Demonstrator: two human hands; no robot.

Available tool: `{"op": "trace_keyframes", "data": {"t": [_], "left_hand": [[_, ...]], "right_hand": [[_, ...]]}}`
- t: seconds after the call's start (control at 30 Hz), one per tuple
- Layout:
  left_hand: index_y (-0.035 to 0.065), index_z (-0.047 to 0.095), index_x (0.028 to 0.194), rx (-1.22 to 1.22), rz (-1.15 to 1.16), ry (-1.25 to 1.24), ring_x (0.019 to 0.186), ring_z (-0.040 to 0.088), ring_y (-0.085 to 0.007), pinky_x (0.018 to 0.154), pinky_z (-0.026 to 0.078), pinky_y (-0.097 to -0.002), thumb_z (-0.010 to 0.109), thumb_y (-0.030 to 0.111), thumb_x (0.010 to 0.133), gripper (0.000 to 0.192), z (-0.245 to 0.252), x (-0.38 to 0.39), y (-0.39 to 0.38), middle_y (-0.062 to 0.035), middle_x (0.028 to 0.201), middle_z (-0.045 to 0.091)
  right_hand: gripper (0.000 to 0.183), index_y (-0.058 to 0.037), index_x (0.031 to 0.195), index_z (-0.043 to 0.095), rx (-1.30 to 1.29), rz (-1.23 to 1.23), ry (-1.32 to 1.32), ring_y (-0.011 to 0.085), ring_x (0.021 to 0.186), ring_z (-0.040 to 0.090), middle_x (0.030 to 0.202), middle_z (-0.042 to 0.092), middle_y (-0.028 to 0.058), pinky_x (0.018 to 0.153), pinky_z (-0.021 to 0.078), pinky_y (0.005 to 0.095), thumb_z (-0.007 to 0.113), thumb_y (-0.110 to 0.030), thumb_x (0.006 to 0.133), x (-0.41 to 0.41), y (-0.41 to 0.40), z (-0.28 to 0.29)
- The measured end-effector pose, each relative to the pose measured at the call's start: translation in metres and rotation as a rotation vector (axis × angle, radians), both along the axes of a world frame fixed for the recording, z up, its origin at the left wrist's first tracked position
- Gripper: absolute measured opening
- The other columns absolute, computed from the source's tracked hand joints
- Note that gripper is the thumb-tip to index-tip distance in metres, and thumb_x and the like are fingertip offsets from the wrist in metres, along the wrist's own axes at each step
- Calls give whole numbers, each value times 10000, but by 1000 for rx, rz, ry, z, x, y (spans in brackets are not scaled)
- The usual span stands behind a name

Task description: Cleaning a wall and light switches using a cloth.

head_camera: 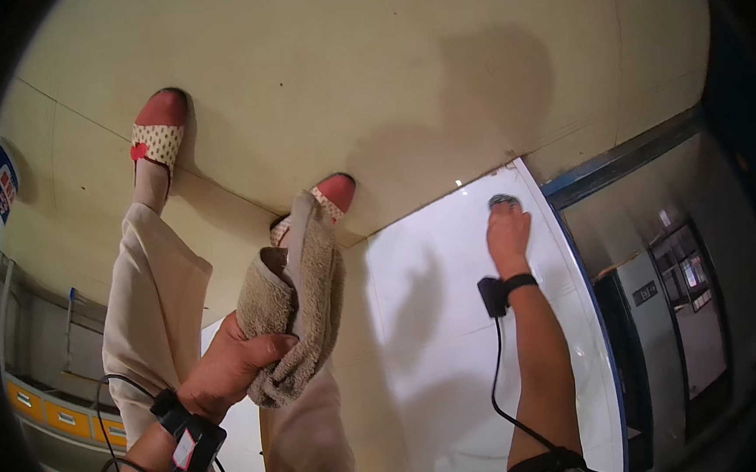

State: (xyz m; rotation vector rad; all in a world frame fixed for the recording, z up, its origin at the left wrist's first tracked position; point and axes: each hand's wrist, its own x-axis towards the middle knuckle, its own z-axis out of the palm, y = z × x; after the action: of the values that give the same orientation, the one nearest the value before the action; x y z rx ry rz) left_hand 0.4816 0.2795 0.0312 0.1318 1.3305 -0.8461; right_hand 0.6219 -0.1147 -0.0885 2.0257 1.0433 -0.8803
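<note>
My left hand (pixel 235 358) grips a folded brown-grey terry cloth (pixel 298 314), thumb across its lower part, in front of my legs. Farther right, my right hand (pixel 509 230) is closed around a small dark, metallic-looking scrubbing pad (pixel 503 201), partly hidden by my fingers. The hand lies at the white glossy panel (pixel 447 284), near its upper right corner; whether the pad touches the surface cannot be told for certain. My arm's shadow falls on the panel.
My feet in red-toed slippers (pixel 163 126) stand on the beige floor (pixel 339 61). At the left rim are a blue-and-white container (pixel 2 180), metal racks and yellow drawers (pixel 68 419). A blue-edged frame (pixel 622 160) and a doorway (pixel 696 319) lie to the right. Black cables hang from both arms.
</note>
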Motion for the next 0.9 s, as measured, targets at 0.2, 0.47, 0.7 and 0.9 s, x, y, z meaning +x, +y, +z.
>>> {"op": "trace_keyframes", "data": {"t": [0.2, 0.47, 0.7, 0.9], "left_hand": [[5, 497, 1113, -18, -27, 29, 894, 574, -147, 797, 465, -278, 609, 28, 750, 381, -4, -5, 6, -55, 1030, 582], [-7, 525, 1080, 76, -17, -47, 850, 580, -141, 772, 472, -274, 589, 29, 763, 326, -4, -7, 6, -52, 974, 599], [-3, 535, 1067, 15, -32, -24, 854, 578, -137, 781, 465, -271, 597, 27, 758, 317, -1, -8, 4, -48, 967, 602], [-1, 531, 1074, 111, -114, 36, 822, 586, -132, 733, 484, -270, 607, 26, 756, 328, 12, -3, 28, -45, 960, 603]], "right_hand": [[110, -65, 778, 571, 75, -183, 274, 228, 782, 496, 806, 537, 59, 586, 397, 355, 510, -108, 697, -92, 9, 42], [98, -70, 792, 579, 57, -140, 36, 212, 817, 528, 794, 559, 62, 614, 453, 323, 499, -82, 739, -17, 0, 3], [96, -61, 791, 566, 129, -394, 20, 226, 807, 550, 805, 565, 72, 593, 462, 360, 506, -124, 750, -58, -9, -10], [115, -64, 826, 529, 116, -593, 216, 291, 750, 571, 806, 570, 129, 647, 451, 433, 438, -133, 834, -126, 50, -36]]}}
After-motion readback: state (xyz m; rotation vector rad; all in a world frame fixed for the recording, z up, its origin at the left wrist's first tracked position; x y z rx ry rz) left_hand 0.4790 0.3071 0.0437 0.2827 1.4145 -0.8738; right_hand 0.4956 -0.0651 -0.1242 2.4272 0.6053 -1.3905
